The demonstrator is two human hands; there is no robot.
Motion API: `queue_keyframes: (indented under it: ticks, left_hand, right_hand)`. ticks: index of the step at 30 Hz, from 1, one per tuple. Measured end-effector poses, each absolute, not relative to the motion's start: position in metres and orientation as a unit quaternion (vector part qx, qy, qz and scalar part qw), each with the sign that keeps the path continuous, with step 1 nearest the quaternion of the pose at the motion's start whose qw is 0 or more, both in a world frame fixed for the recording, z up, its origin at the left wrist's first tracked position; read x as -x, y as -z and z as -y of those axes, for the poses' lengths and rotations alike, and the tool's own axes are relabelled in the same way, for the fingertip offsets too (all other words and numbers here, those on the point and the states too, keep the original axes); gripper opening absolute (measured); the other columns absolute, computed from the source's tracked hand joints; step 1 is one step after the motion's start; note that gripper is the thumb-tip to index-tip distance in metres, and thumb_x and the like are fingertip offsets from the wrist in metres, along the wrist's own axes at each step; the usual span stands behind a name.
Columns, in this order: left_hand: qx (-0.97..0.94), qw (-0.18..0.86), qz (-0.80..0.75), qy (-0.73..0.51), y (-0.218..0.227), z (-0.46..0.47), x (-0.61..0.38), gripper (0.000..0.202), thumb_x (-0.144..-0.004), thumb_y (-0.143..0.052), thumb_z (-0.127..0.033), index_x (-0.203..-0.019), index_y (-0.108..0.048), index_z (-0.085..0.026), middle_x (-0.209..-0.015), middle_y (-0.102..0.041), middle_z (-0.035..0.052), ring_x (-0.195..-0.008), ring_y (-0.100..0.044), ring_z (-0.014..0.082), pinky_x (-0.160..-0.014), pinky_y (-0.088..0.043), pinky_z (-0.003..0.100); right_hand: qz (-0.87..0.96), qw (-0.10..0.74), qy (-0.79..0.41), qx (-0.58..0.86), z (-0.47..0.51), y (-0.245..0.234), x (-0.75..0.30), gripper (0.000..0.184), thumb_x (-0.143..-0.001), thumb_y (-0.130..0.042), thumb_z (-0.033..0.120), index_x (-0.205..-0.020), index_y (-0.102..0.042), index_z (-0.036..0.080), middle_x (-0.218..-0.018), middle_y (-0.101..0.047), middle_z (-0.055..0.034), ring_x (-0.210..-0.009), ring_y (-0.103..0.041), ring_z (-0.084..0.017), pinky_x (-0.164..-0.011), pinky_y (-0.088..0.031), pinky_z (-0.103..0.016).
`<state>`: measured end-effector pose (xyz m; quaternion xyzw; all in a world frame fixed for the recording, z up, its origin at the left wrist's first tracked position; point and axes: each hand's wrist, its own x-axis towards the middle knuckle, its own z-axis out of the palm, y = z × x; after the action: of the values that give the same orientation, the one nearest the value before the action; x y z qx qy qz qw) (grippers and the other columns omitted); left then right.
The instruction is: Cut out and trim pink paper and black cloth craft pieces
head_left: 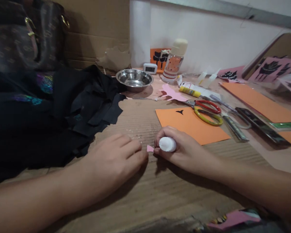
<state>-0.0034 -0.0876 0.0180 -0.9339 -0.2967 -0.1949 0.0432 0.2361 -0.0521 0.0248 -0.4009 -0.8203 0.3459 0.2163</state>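
Observation:
My right hand [177, 147] is wrapped round a white cylindrical bottle [167, 144], held with its round end facing up toward me; its lower end is hidden. Between my two hands a small pink paper piece [149, 148] shows just above the board. The curled fingers of my left hand [118, 157] meet its left edge in what looks like a pinch, though the fingertips are mostly hidden. My right fingertips are close to its other edge. Just beyond my right hand lies an orange paper sheet [184, 124] with a small black cut-out [179, 112] on it.
Scissors [208, 111] rest partly over the orange sheet, by a yellow-ended tube [189, 91] and a dark cutter [263, 126]. A steel bowl [134, 79], timer [150, 68] and water bottle [174, 63] stand behind. Black cloth [63, 123] covers the left side.

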Motion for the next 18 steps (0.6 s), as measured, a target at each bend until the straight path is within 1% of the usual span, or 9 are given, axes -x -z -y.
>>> queue_keyframes:
  ticks: [3,5,7,8,10,12,13,15,18]
  left_hand:
    - [0.951,0.085,0.262,0.144,-0.02,0.093,0.002,0.025,-0.093,-0.054,-0.01,-0.114,-0.068,-0.012,-0.089,-0.068,0.0077,-0.073,-0.058,0.0224,-0.064,-0.044,0.037]
    - [0.948,0.091,0.268,0.145,-0.021,0.094,0.0,0.024,-0.095,-0.052,-0.011,-0.112,-0.069,-0.012,-0.089,-0.068,0.008,-0.073,-0.058,0.0226,-0.064,-0.046,0.038]
    - [0.944,0.099,0.277,0.152,-0.02,0.093,-0.004,0.024,-0.099,-0.049,-0.016,-0.108,-0.071,-0.013,-0.086,-0.068,0.0074,-0.071,-0.058,0.0227,-0.063,-0.046,0.038]
    - [0.941,0.103,0.281,0.156,-0.019,0.093,-0.006,0.026,-0.101,-0.047,-0.019,-0.107,-0.071,-0.012,-0.084,-0.067,0.0071,-0.07,-0.058,0.0228,-0.062,-0.046,0.038]
    - [0.936,0.107,0.293,0.159,-0.018,0.095,-0.011,0.03,-0.103,-0.044,-0.021,-0.105,-0.072,-0.011,-0.08,-0.066,0.007,-0.069,-0.058,0.0233,-0.061,-0.047,0.039]
    - [0.931,0.095,0.31,0.167,-0.016,0.099,-0.015,0.031,-0.102,-0.044,-0.022,-0.104,-0.072,-0.01,-0.078,-0.065,0.0069,-0.069,-0.058,0.0234,-0.06,-0.048,0.039]
    - [0.928,0.086,0.319,0.174,-0.016,0.101,-0.017,0.03,-0.102,-0.046,-0.022,-0.105,-0.072,-0.009,-0.079,-0.065,0.0072,-0.071,-0.059,0.0237,-0.062,-0.049,0.039]
    - [0.924,0.062,0.33,0.184,-0.015,0.105,-0.02,0.029,-0.1,-0.049,-0.024,-0.111,-0.071,-0.008,-0.083,-0.066,0.0081,-0.076,-0.061,0.0243,-0.065,-0.052,0.039]
    - [0.926,0.044,0.328,0.179,-0.016,0.109,-0.021,0.031,-0.1,-0.051,-0.025,-0.117,-0.068,-0.007,-0.086,-0.067,0.0089,-0.078,-0.062,0.0245,-0.067,-0.053,0.039]
  right_hand:
    - [0.795,0.239,-0.382,0.406,0.051,-0.025,-0.236,0.015,-0.088,-0.067,0.024,-0.086,-0.053,0.023,-0.072,-0.057,0.0025,-0.069,-0.057,-0.017,-0.061,-0.044,-0.028]
    - [0.781,0.266,-0.379,0.419,0.049,-0.027,-0.238,0.02,-0.087,-0.07,0.029,-0.083,-0.051,0.024,-0.07,-0.055,0.0033,-0.065,-0.053,-0.016,-0.058,-0.042,-0.027]
    - [0.77,0.298,-0.375,0.422,0.046,-0.028,-0.242,0.027,-0.085,-0.074,0.037,-0.085,-0.05,0.024,-0.073,-0.054,0.0031,-0.064,-0.051,-0.016,-0.057,-0.042,-0.027]
    - [0.766,0.311,-0.38,0.415,0.044,-0.028,-0.244,0.028,-0.087,-0.072,0.042,-0.09,-0.05,0.024,-0.077,-0.056,0.0022,-0.066,-0.052,-0.016,-0.058,-0.044,-0.028]
    - [0.76,0.334,-0.398,0.391,0.04,-0.028,-0.249,0.028,-0.096,-0.058,0.05,-0.105,-0.05,0.025,-0.087,-0.06,-0.0007,-0.073,-0.056,-0.017,-0.064,-0.048,-0.029]
    - [0.751,0.353,-0.411,0.377,0.038,-0.027,-0.251,0.027,-0.104,-0.043,0.05,-0.116,-0.047,0.026,-0.097,-0.062,-0.0033,-0.082,-0.061,-0.018,-0.07,-0.051,-0.03]
    - [0.747,0.361,-0.412,0.378,0.038,-0.027,-0.251,0.026,-0.105,-0.042,0.048,-0.118,-0.046,0.027,-0.1,-0.063,-0.0036,-0.083,-0.062,-0.018,-0.071,-0.051,-0.03]
    - [0.739,0.369,-0.406,0.391,0.038,-0.029,-0.25,0.025,-0.1,-0.054,0.044,-0.119,-0.048,0.029,-0.102,-0.064,-0.003,-0.082,-0.063,-0.018,-0.068,-0.052,-0.029]
    - [0.719,0.391,-0.393,0.419,0.036,-0.034,-0.247,0.028,-0.089,-0.07,0.039,-0.112,-0.059,0.028,-0.104,-0.066,-0.0029,-0.079,-0.063,-0.018,-0.065,-0.051,-0.029]
